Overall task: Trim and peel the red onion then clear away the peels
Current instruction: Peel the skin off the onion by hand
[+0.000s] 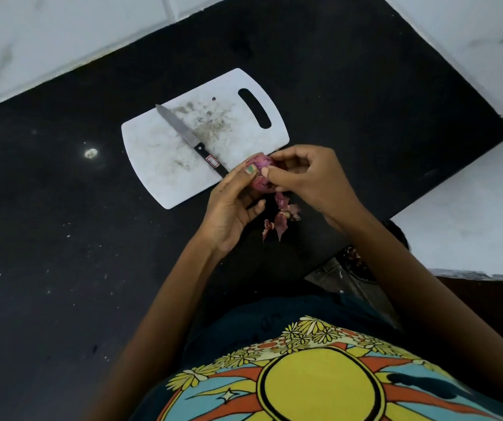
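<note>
The onion [259,174] is held up between both grips, left hand [232,208] cupped round it, right hand [301,177] pinching skin. Peels [280,217] are dropped just below on the tabletop [61,238]. Skin could get torn short if it's yanked.

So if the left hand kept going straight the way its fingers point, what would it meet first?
Beyond the onion it holds, the left hand would probably meet the knife handle on the cutting board; depth is unclear.

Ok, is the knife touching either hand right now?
Cannot tell. In the head view the knife lies on the cutting board, but its handle end disappears behind the left hand, hiding any contact or gap.
</note>
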